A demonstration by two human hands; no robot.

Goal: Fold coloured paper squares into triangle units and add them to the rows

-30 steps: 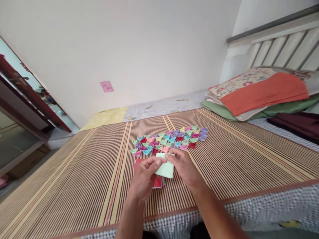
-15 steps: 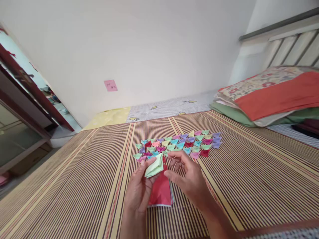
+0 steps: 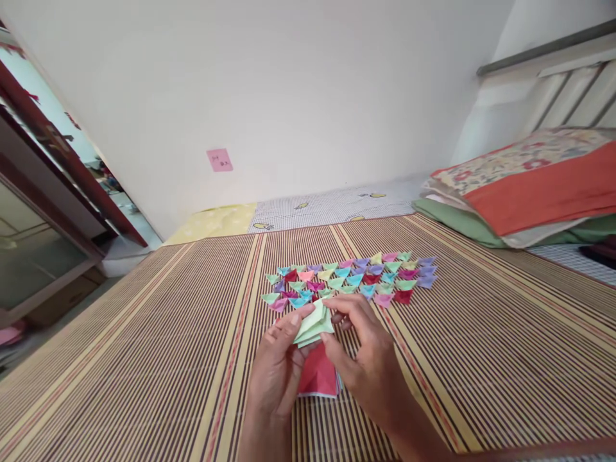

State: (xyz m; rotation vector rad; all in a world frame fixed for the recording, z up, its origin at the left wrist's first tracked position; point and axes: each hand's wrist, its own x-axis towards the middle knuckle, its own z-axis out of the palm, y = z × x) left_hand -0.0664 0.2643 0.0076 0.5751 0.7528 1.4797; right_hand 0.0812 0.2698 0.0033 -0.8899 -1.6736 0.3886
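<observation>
A folded pale green sheet of paper (image 3: 312, 326) is held up over the mat between both hands. My left hand (image 3: 276, 359) pinches its left side, thumb on top and fingers underneath. On the paper's right edge, my right hand (image 3: 368, 350) has its thumb and index fingertip, with the other fingers curled. Below the hands lies a stack of square paper (image 3: 318, 375) with a red sheet on top, partly hidden by them. Just beyond, several small folded paper pieces (image 3: 370, 279) in many colours stand in rows.
A striped bamboo mat (image 3: 192, 359) covers the bed. Against the white wall runs patterned cloth (image 3: 308, 212). Folded bedding (image 3: 543, 186) is piled at the right by the bed's rail headboard. A doorway (image 3: 115, 192) opens at the far left.
My right hand has closed in from beside the green paper and now touches its right edge. Both hands and the paper have shifted slightly right in view, as has the whole scene.
</observation>
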